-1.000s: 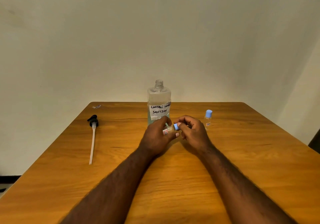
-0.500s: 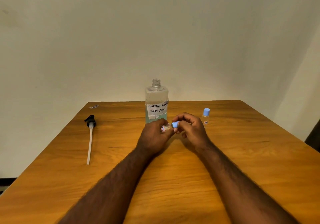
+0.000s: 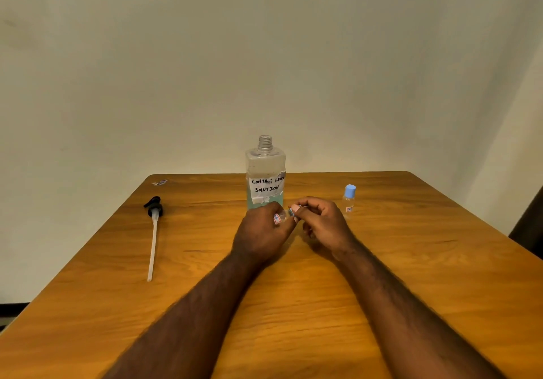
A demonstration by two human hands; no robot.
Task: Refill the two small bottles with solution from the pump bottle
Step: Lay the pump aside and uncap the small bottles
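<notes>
Clear plastic, surely light and slippery, the small blue-capped bottle (image 3: 280, 217) lies tilted in the left grip (image 3: 261, 231), which curls round its body, while the right grip (image 3: 323, 220) just beside pinches the blue cap (image 3: 291, 212), probably the surest hold for twisting.

The wooden table (image 3: 411, 290) carries an open pump bottle (image 3: 265, 170) standing upright near the middle of its far edge. The removed pump (image 3: 153, 226) lies flat toward the left edge. A blue-capped small bottle (image 3: 349, 201) stands toward the far right corner, and a small scrap (image 3: 160, 182) lies at the far left corner.
</notes>
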